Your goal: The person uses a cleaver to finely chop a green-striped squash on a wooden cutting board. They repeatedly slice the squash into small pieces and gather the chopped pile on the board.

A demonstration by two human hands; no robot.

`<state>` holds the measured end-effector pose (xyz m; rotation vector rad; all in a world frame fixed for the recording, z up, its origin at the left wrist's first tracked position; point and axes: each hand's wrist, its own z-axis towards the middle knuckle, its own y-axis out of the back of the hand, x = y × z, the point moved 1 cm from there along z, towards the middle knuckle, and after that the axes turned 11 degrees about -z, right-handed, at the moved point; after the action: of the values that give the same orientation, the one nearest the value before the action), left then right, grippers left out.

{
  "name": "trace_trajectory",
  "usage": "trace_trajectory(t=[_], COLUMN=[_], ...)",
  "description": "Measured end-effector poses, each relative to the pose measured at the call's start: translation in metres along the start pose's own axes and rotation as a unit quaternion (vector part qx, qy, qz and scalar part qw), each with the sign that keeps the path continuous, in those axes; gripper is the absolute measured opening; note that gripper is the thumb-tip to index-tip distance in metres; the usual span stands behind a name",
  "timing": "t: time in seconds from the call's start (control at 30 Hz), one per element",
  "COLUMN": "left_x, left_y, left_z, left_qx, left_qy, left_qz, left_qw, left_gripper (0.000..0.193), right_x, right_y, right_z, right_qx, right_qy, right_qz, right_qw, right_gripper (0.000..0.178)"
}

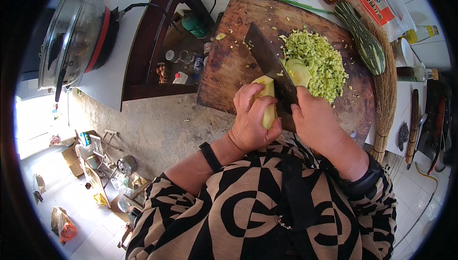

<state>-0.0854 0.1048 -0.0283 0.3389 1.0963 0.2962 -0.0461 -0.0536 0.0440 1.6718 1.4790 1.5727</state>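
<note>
Pale-green squash piece (269, 112) observed at the near edge of the wooden chopping board (224, 76), gripped by the left hand (254, 116). Right hand (316, 120) closed around the cleaver (271, 62), blade upright just beside the piece; contact cannot be confirmed. Slices (298, 74) adjoin a diced heap (320, 57) right of the blade. Whole striped squash (362, 38) lies along the board's right edge.
</note>
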Motion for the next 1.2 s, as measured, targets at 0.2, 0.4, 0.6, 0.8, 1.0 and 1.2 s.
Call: trace_trajectory(t=[0.2, 0.4, 0.6, 0.8, 1.0, 1.2], left_x=[-0.001, -0.001, 0.002, 0.0, -0.002, -0.002], left_y=[0.002, 0.002, 0.002, 0.0, 0.003, 0.001], left_z=[0.0, 0.0, 0.0, -0.001, 0.002, 0.001], left_qx=[0.018, 0.023, 0.021, 0.0, 0.014, 0.005], left_qy=[-0.011, -0.007, -0.012, 0.009, 0.002, 0.001], left_qz=[0.02, 0.023, 0.004, -0.01, 0.007, 0.001], left_qw=[1.0, 0.999, 1.0, 1.0, 1.0, 1.0], left_gripper=[0.043, 0.042, 0.042, 0.044, 0.044, 0.043], right_x=[0.002, 0.006, 0.0, 0.002, 0.01, 0.012], right_y=[0.029, 0.036, 0.023, 0.037, 0.046, 0.038], right_z=[-0.021, -0.029, -0.019, -0.025, -0.028, -0.026], right_qx=[-0.027, 0.0, -0.002, -0.002, 0.023, 0.017], right_qy=[-0.031, 0.012, 0.026, -0.014, 0.001, 0.015], right_qz=[0.043, 0.023, 0.005, 0.075, 0.046, -0.024], right_qw=[0.998, 1.0, 1.0, 0.997, 0.999, 0.999], right_gripper=[0.022, 0.024, 0.022, 0.024, 0.025, 0.02])
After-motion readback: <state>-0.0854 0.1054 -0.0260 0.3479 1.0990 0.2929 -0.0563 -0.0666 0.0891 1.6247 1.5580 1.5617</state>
